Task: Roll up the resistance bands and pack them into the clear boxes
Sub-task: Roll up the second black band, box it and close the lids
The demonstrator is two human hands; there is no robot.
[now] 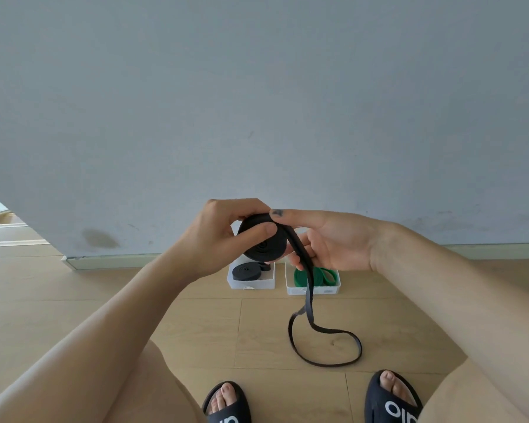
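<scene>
Pale wooden floor ran up to a grey-blue wall, and a person sat facing it with both arms reaching forward. The left hand gripped a black resistance band that was partly wound into a flat coil, thumb pressed on the coil's face and fingers curled over its top edge. The right hand steadied the loose strand where it left the coil, its index finger laid along the top and the other fingers loosely curled behind the strand. From there the unrolled tail hung down and lay in a loop on the floor between the feet and the boxes. Two clear boxes stood side by side near the wall's base: the left box held a rolled black band, the right box held a green band. Black slides covered both feet at the bottom edge.
</scene>
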